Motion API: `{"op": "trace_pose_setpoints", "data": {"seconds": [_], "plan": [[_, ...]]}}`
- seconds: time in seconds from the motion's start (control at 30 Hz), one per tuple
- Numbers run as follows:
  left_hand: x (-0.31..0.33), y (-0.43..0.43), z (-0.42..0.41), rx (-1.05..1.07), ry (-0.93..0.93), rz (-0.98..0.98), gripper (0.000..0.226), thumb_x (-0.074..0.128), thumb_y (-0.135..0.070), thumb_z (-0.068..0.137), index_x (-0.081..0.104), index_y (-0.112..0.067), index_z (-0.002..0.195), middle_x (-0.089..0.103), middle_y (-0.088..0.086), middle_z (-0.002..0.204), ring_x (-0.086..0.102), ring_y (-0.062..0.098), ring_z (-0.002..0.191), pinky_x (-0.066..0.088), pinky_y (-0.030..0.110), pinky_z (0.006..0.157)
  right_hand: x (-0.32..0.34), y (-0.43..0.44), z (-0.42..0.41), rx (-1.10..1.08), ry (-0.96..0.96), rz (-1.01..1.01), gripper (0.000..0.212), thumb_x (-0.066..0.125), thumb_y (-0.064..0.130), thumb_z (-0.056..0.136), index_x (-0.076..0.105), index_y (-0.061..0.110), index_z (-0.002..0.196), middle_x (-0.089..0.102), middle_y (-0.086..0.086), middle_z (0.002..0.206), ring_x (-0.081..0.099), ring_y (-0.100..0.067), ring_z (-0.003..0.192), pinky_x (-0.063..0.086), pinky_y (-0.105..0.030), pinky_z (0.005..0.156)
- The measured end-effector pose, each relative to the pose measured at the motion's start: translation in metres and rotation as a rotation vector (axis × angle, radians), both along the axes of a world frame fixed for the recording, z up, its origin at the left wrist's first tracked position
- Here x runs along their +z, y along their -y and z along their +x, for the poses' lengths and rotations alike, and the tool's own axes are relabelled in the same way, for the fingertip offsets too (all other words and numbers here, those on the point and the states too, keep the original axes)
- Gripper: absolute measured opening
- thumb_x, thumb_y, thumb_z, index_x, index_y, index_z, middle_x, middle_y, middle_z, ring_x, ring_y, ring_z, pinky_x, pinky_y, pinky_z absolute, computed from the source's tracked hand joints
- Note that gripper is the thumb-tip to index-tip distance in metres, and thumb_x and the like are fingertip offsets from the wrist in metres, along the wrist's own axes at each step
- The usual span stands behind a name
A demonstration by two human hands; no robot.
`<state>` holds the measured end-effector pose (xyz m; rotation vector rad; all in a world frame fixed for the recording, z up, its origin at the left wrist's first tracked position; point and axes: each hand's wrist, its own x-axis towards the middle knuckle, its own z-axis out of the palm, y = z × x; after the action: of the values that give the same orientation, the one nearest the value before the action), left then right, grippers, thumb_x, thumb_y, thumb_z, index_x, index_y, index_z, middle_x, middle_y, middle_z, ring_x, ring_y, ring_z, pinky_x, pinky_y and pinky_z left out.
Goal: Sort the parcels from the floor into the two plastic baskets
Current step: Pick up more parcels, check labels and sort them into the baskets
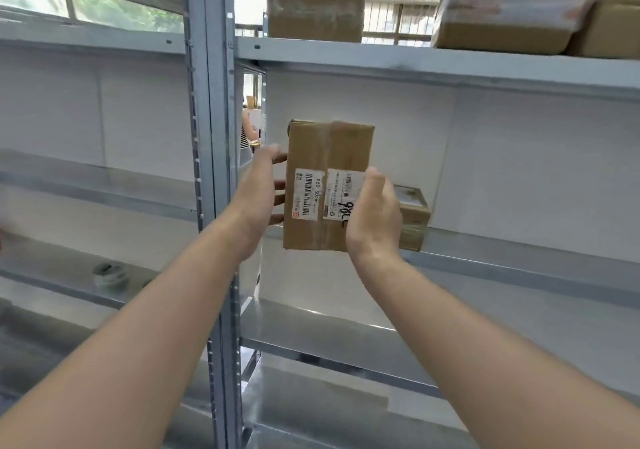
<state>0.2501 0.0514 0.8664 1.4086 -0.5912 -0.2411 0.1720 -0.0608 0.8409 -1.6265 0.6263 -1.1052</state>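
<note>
a taped cardboard parcel (pixel 329 157) is held upright in the air just above the front lip of the middle shelf (pixel 519 261) of a grey metal rack, its white barcode labels (pixel 308 194) and a handwritten black mark facing the person. the right hand (pixel 374 220) grasps the parcel's lower right corner, thumb (pixel 375 180) pressed on the front label and the other fingers hidden behind the box. the left hand (pixel 256 199) lies flat against the parcel's left edge, fingers (pixel 278 201) stretched out and touching it rather than wrapped round it. both bare forearms reach up from below the middle shelf. on that shelf, behind the right hand, sits a smaller taped box (pixel 414 213). on the level above the middle shelf stand larger cartons (pixel 315 5). at the shelf's left end rises the rack's upright post (pixel 218 137).
</note>
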Motion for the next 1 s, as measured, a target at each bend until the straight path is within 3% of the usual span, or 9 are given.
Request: {"op": "trace_pose_setpoints", "data": {"seconds": [0.13,0.37,0.5,0.67,0.77,0.87,0.93,1.0], "plan": [[0.019,0.016,-0.015,-0.065,0.007,-0.012,0.043,0.026,-0.059,0.104,0.059,-0.035,0.118,0.071,0.006,0.106,0.066,0.025,0.104,0.05,0.052,0.101,0.023,0.01,-0.02,-0.076,0.015,-0.019,0.047,0.027,0.049,0.114,0.062,0.018,0.11,0.067,0.003,0.093,0.061,-0.008,0.083,0.04,-0.03,0.064],[0.046,0.04,-0.029,-0.219,0.043,-0.038,0.041,0.025,-0.06,0.105,0.06,-0.039,0.114,0.072,0.006,0.106,0.067,0.027,0.104,0.051,0.052,0.099,0.052,0.022,-0.048,-0.24,0.044,-0.051,0.04,0.028,0.047,0.115,0.059,0.022,0.114,0.063,0.007,0.098,0.055,-0.003,0.083,0.035,-0.023,0.062],[0.057,0.056,-0.033,-0.335,0.047,-0.058,0.047,0.026,-0.059,0.105,0.059,-0.033,0.125,0.071,0.008,0.108,0.067,0.028,0.102,0.055,0.048,0.093,0.06,0.02,-0.063,-0.364,0.055,-0.059,0.04,0.027,0.048,0.115,0.057,0.021,0.118,0.061,0.01,0.096,0.056,-0.003,0.084,0.036,-0.019,0.06],[0.054,0.071,-0.052,-0.53,0.018,-0.067,0.045,0.028,-0.059,0.104,0.064,-0.035,0.114,0.074,0.0,0.101,0.07,0.025,0.098,0.057,0.047,0.089,0.056,0.007,-0.091,-0.584,0.06,-0.06,0.045,0.026,0.052,0.114,0.057,0.021,0.123,0.066,0.004,0.103,0.059,-0.004,0.088,0.04,-0.023,0.061],[0.047,0.076,-0.072,-0.673,-0.009,-0.058,0.044,0.028,-0.058,0.104,0.066,-0.036,0.111,0.075,-0.001,0.104,0.07,0.024,0.103,0.055,0.047,0.089,0.048,-0.004,-0.113,-0.724,0.071,-0.072,0.052,0.026,0.059,0.108,0.054,0.023,0.134,0.068,-0.002,0.117,0.062,-0.012,0.099,0.043,-0.03,0.066],[0.04,0.077,-0.099,-0.8,-0.012,-0.036,0.043,0.027,-0.056,0.103,0.066,-0.037,0.11,0.074,-0.002,0.106,0.069,0.023,0.104,0.054,0.048,0.093,0.042,-0.022,-0.137,-0.846,0.064,-0.062,0.068,0.023,0.066,0.093,0.048,0.031,0.146,0.067,-0.005,0.13,0.064,-0.024,0.113,0.054,-0.043,0.083],[0.038,0.076,-0.121,-0.869,-0.022,-0.026,0.043,0.028,-0.055,0.104,0.066,-0.035,0.109,0.074,-0.001,0.103,0.069,0.025,0.104,0.054,0.049,0.094,0.038,-0.031,-0.158,-0.896,0.054,-0.055,0.065,0.024,0.066,0.096,0.048,0.035,0.148,0.065,-0.002,0.131,0.062,-0.022,0.115,0.053,-0.046,0.089],[0.036,0.075,-0.144,-0.925,-0.026,-0.015,0.043,0.029,-0.055,0.104,0.066,-0.034,0.108,0.074,0.0,0.1,0.07,0.025,0.101,0.054,0.05,0.095,0.037,-0.037,-0.185,-0.934,0.031,-0.052,0.055,0.026,0.061,0.106,0.047,0.035,0.15,0.063,0.001,0.131,0.059,-0.019,0.116,0.046,-0.041,0.085]]}}
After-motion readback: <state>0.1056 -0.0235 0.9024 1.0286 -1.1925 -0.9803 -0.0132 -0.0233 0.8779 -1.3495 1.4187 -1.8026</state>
